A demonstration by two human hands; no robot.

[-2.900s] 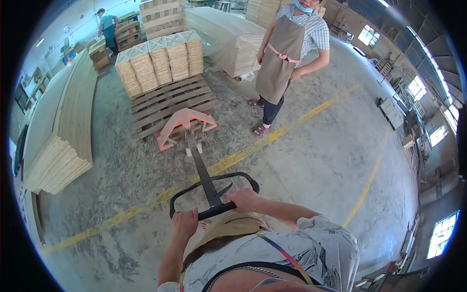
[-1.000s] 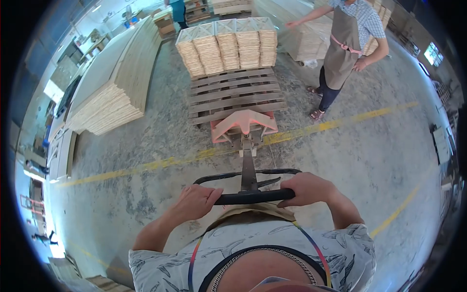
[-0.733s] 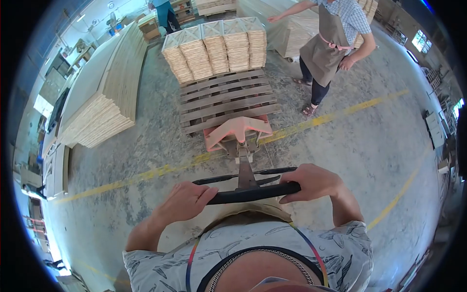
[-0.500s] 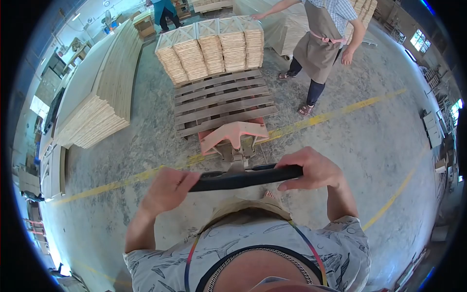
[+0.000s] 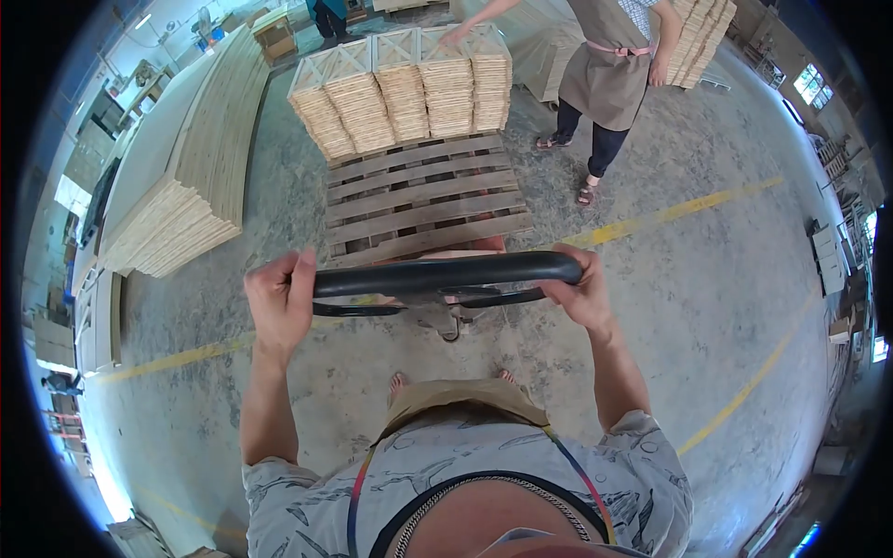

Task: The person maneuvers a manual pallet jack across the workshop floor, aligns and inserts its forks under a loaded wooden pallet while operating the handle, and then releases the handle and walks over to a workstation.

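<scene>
Both my hands grip the black handle (image 5: 446,272) of a pallet jack, one at each end. My left hand (image 5: 282,299) is closed around the left end, thumb up along it. At the right end, the fingers of my right hand (image 5: 579,286) wrap round the bar. Beyond the handle, the red body of the pallet jack (image 5: 465,249) shows partly at the near edge of a wooden pallet (image 5: 423,200); the handle hides much of it. Stacks of wooden frames (image 5: 400,98) stand on the pallet's far part.
A co-worker in a brown apron (image 5: 603,88) stands right of the pallet, one hand (image 5: 456,35) by the stacks' top. Long stacked boards (image 5: 172,219) lie at the left. A yellow line (image 5: 665,216) crosses the concrete floor. Another person (image 5: 328,19) stands at the back.
The handle has risen away from my body, and my arms have stretched forward with it. It now covers most of the jack's red body. The co-worker's hand has moved left over the stacks.
</scene>
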